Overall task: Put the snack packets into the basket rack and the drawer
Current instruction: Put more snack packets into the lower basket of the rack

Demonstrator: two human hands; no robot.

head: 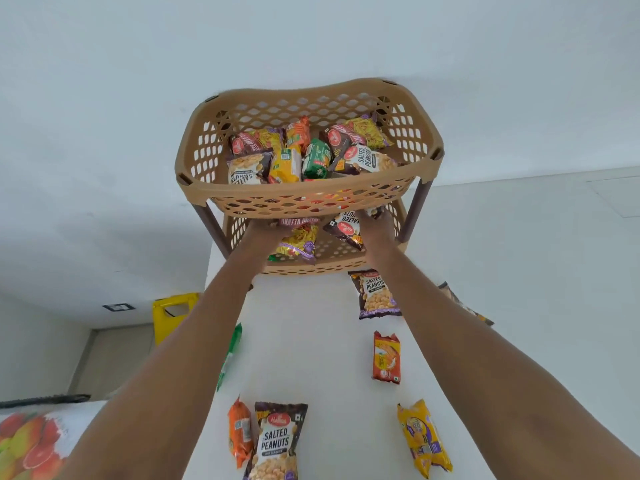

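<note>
Both arms reach to the two-tier tan basket rack [420, 157] at the 12 o'clock end of the white tabletop [318, 358]. The left hand [268, 230] grips a yellow Khatta Meetha packet [299, 242] inside the lower basket [332, 266]; the right hand [375, 225] grips a Salted Peanuts packet [346, 228] just beside it at 3 o'clock. The top basket's front wall partly hides the fingers, so how tightly they close cannot be told.

The top basket holds a heap of packets: peanuts, yellow, green and orange ones. On the tabletop lie another peanuts packet [375, 294] just at 6 o'clock of the rack, an orange packet [387, 357], a yellow packet [424, 438], and at 6 o'clock a large Salted Peanuts packet [277, 443] touching an orange one [239, 433].
</note>
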